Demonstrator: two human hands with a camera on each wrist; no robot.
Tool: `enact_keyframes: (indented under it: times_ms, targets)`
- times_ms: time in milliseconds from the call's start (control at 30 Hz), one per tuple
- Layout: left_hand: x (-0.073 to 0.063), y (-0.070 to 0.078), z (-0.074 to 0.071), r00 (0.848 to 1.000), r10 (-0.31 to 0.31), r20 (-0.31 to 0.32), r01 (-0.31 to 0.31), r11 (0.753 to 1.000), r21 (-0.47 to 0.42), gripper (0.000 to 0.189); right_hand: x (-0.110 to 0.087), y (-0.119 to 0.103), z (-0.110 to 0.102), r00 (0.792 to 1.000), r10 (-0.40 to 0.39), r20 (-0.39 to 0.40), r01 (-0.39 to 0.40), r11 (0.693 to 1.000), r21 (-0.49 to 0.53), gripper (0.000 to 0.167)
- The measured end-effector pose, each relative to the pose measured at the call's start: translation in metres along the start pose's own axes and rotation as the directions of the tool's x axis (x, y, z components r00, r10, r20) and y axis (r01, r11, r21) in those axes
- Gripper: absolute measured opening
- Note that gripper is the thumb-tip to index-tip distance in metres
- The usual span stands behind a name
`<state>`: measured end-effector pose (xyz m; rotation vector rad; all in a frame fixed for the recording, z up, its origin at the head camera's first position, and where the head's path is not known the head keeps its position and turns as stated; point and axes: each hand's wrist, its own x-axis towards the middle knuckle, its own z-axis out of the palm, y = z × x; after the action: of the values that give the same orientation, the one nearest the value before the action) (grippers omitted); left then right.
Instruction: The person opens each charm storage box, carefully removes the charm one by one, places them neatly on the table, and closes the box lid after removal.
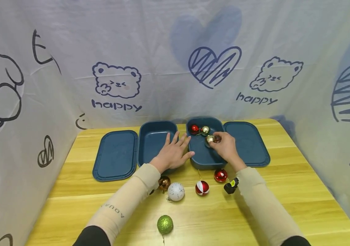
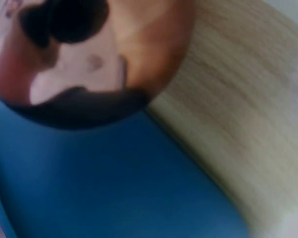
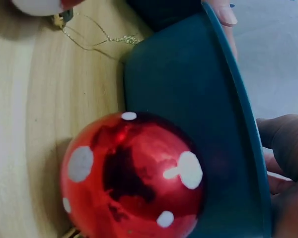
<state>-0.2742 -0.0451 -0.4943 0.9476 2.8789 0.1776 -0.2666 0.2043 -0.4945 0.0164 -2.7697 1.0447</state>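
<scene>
My right hand (image 1: 228, 147) reaches into the right blue bin (image 1: 204, 162) and pinches a gold Christmas ball (image 1: 210, 139). Close by the fingers shows a brown ball (image 1: 217, 138), partly hidden by them. Farther back in this bin lie a red ball (image 1: 194, 129) and another gold ball (image 1: 205, 130). With fingers spread, my left hand (image 1: 175, 152) lies over the facing rims of the two bins, holding nothing. The left bin (image 1: 154, 140) has no ball showing. In the right wrist view a red ball with white dots (image 3: 134, 173) sits against the bin wall (image 3: 184, 74).
On the wooden table nearer me lie a brown ball (image 1: 164, 183), a white ball (image 1: 176, 191), a red-and-white ball (image 1: 202, 188) and a green glitter ball (image 1: 165, 224). Blue lids lie left (image 1: 116, 155) and right (image 1: 247, 143). Printed white cloth (image 1: 162, 82) hangs around.
</scene>
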Motion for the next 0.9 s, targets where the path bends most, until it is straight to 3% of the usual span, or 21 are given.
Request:
enact_keyframes:
  times_ms: [467, 700, 900]
  targets:
    - [0.001, 0.001, 0.002, 1.000, 0.003, -0.003, -0.003, 1.000, 0.009, 0.079, 0.006, -0.001, 0.008, 0.997, -0.045, 0.059, 0.047, 0.998, -0.040, 0.051]
    - [0.002, 0.000, 0.003, 1.000, 0.004, -0.007, -0.004, 1.000, 0.018, 0.079, 0.005, 0.000, 0.010, 0.994, -0.010, 0.107, 0.007, 1.000, 0.022, 0.061]
    - [0.001, 0.000, 0.002, 1.000, 0.003, -0.005, -0.003, 1.000, 0.017, 0.079, 0.005, 0.002, 0.011, 0.993, 0.030, 0.111, -0.034, 0.999, 0.033, 0.056]
